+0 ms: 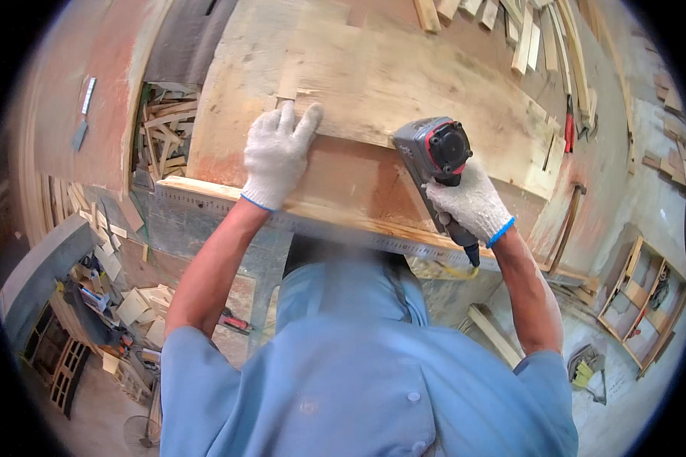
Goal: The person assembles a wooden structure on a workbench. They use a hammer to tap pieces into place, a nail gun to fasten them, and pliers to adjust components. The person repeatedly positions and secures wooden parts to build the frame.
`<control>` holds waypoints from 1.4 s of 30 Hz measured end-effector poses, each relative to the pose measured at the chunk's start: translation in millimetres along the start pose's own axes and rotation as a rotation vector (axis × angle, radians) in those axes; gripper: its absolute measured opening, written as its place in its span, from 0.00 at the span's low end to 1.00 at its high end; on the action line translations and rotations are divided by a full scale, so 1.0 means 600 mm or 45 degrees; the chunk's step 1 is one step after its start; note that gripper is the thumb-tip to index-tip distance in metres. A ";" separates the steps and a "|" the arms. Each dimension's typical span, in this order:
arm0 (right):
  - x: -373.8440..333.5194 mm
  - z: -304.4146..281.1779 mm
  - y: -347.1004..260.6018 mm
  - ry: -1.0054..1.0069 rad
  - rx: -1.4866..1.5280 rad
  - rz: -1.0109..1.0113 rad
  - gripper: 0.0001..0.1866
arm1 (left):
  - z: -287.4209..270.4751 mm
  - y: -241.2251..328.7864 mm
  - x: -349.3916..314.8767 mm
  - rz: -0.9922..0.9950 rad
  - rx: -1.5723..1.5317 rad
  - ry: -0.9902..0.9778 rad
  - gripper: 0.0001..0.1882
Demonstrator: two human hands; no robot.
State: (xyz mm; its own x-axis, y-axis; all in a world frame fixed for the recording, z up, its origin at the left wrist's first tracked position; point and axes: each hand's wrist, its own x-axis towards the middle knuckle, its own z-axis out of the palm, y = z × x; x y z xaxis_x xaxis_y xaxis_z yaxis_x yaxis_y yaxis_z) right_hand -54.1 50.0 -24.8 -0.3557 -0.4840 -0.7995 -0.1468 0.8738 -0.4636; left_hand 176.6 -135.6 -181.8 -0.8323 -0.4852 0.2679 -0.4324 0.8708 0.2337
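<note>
knit-gloved left hand lies spread on a grainy wood panel; right hand grips a blocky grey power tool.

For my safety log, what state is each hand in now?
Left white-gloved hand: open, resting on pale wooden panel.
Right white-gloved hand: closed, holding grey-and-red power tool.

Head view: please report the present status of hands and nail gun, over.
Right hand gripping nail gun. Left hand resting on pale wooden panel. Hammer lies farther right, apart from both hands.
</note>
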 end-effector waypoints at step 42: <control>-0.136 -0.205 0.421 0.920 1.569 0.255 0.08 | 0.059 0.212 0.160 0.593 -0.284 -0.485 0.30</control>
State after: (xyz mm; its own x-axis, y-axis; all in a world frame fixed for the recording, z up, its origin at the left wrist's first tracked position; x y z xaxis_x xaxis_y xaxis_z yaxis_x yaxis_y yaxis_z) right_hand -175.9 316.2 -29.8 -0.7101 0.0949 -0.6977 0.7032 0.1459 -0.6959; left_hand 29.5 -68.7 -159.3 -0.9982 0.0375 0.0473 0.0524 0.9264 0.3728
